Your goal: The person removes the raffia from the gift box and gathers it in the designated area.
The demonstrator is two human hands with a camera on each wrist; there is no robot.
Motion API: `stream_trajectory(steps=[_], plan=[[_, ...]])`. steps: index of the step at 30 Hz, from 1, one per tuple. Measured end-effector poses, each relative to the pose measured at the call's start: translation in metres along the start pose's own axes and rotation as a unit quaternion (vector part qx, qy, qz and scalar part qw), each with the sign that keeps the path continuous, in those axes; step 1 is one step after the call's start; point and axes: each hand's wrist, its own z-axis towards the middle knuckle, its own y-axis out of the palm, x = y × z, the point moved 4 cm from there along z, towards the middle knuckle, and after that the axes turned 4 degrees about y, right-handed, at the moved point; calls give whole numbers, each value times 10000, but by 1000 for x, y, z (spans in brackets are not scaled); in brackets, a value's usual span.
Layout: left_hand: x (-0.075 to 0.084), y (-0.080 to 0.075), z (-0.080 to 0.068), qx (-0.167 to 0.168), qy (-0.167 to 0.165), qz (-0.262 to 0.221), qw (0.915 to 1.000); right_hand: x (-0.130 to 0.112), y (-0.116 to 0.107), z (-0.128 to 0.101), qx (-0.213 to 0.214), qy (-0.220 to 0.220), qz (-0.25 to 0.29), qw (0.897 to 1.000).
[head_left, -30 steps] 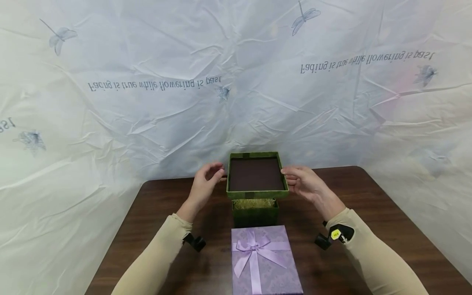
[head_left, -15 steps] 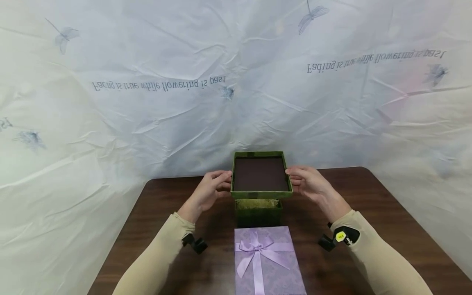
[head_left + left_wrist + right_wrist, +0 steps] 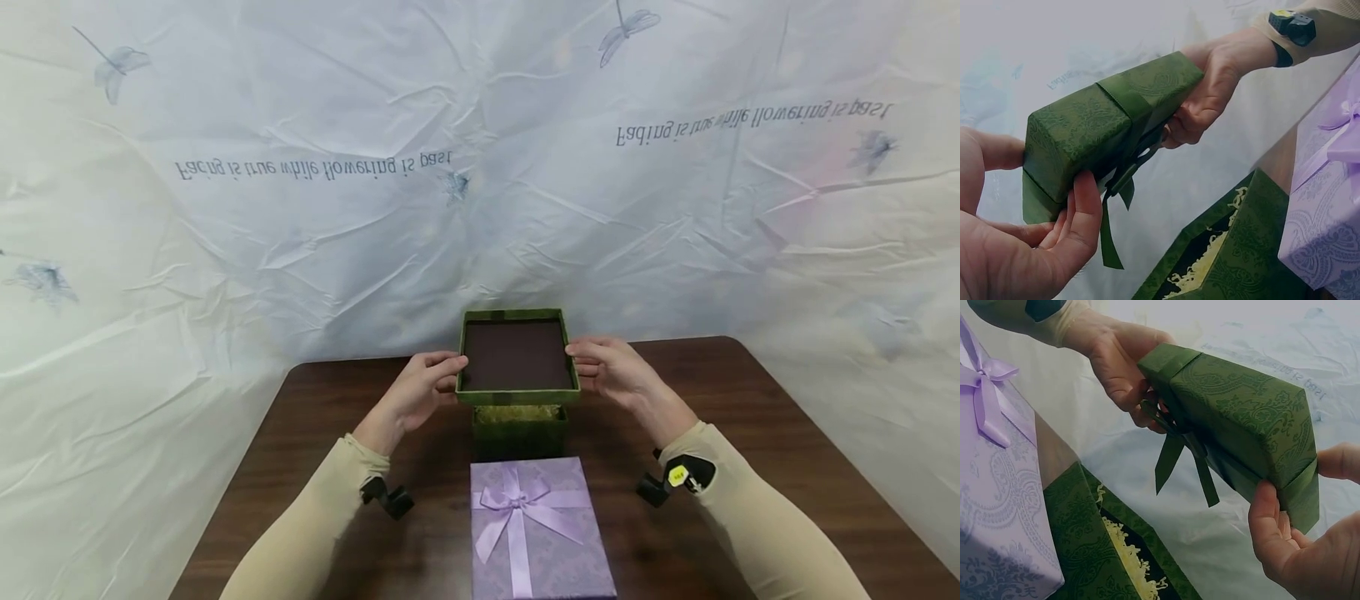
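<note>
A green patterned box lid (image 3: 517, 354) is held in the air upside down, its dark inside facing me. My left hand (image 3: 442, 377) grips its left side and my right hand (image 3: 587, 367) grips its right side, fingers curled under the rim. In the left wrist view the lid (image 3: 1104, 125) shows a green ribbon bow hanging beneath it. Directly below stands the open green box base (image 3: 519, 429), filled with pale shredded paper (image 3: 1129, 562). A lilac gift box (image 3: 536, 533) with a satin bow lies just in front of the base.
Everything rests on a dark wooden table (image 3: 750, 433). Crinkled white sheeting printed with dragonflies and text (image 3: 315, 167) hangs close behind the table's far edge and wraps both sides.
My left hand, apart from the lid a second ago, has closed onto its left side. The lid has stayed above the base, shifting only slightly.
</note>
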Motion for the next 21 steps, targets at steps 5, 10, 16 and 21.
stream_trajectory(steps=[5,10,16,21], plan=[[0,-3,-1,59,69,-4,10000,0,5,4,-141,-36,49,9999],[1,-10,-5,109,141,11,9998,2,9,9,1,71,-328,9994],[1,-20,-11,255,165,255,9992,3,15,15,20,217,-605,9979],[-2,-27,-13,312,163,335,9988,5,21,19,-172,356,-440,9982]])
